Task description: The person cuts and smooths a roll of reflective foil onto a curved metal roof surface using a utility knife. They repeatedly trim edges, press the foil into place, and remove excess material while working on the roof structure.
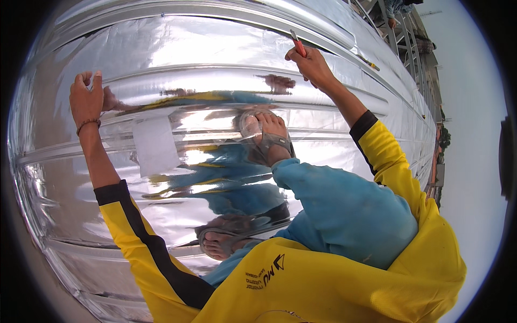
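Observation:
My right hand point(312, 67) grips a red utility knife point(299, 46), its blade pointing up and left. Beneath my arms lies shiny silver foil sheeting point(210, 43), crossed by ridges and rails point(59, 148). My left hand point(86, 97) is at a long silver ridge on the left, fingers loosely bent and apart, with nothing visible in them; whether it touches the foil is unclear. A pale square patch point(153, 145) lies below that hand. My sandaled feet point(266, 134) rest on the foil between my arms, one higher in view than the other.
A yellow-handled tool point(370, 64) lies along the upper rail. At the top right, another person's hand and sleeve point(396, 16) show by metal framing point(406, 56). Beyond the surface's right edge are sky, a tree point(444, 137) and distant low structures.

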Motion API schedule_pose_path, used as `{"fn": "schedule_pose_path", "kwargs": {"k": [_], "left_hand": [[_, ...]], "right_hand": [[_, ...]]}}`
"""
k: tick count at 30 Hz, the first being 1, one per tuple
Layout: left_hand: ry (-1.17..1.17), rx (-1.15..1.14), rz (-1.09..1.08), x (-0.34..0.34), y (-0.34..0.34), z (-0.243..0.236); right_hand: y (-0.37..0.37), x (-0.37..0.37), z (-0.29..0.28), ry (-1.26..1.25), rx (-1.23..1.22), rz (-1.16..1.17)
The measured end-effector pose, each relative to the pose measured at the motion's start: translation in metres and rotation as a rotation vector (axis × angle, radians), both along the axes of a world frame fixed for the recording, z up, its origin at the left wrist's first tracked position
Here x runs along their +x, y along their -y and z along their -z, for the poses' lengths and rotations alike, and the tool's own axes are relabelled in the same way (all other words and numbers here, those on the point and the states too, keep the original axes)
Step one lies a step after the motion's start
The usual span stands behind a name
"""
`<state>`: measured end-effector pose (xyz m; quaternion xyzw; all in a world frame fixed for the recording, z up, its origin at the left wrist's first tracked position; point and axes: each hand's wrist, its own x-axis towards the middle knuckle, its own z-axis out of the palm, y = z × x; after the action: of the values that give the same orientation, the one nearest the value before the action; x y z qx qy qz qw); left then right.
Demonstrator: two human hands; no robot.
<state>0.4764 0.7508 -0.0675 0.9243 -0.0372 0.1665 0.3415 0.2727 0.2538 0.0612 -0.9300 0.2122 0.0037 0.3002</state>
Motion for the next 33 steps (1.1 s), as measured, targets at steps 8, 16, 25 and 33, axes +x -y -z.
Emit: {"fn": "schedule_pose_path", "kwargs": {"k": [8,16,25,33], "left_hand": [[-0.345,-0.666,-0.073,-0.010,-0.020,0.056],[-0.311,-0.493,-0.148,-0.017,-0.003,0.042],[-0.674,-0.511,-0.113,0.031,0.002,-0.013],[-0.597,-0.841,0.367,-0.021,-0.037,0.014]], "right_hand": [[0.066,-0.040,0.039,-0.050,-0.055,0.183],[0.034,-0.052,0.022,0.119,-0.454,-0.243],[-0.143,-0.029,0.066,0.020,-0.285,-0.944],[-0.208,0.010,0.142,0.119,-0.217,-1.040]]}}
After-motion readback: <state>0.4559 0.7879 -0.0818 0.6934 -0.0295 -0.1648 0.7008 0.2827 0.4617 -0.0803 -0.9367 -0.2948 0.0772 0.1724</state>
